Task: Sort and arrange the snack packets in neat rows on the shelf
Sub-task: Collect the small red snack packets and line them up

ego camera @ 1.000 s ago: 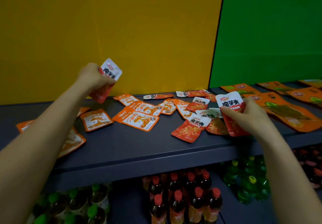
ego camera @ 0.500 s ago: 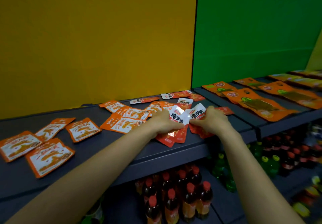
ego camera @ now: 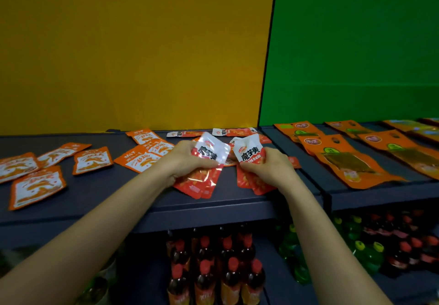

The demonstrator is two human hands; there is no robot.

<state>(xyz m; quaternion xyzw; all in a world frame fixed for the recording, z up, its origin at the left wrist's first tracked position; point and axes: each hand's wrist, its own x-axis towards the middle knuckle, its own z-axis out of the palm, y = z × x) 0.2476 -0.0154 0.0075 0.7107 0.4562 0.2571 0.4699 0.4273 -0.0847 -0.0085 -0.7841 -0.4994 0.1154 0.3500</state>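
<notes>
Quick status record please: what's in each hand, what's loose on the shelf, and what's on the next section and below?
left hand: grips left bundle of red-and-white packets, apparently more than one
right hand: grips right bundle, same kind
shelf: orange-and-white packets scattered at mixed angles, left and behind the hands
right section: large orange pouches lying flat, overlapping
below: red-capped bottles, green-capped bottles
rows: not yet formed
</notes>
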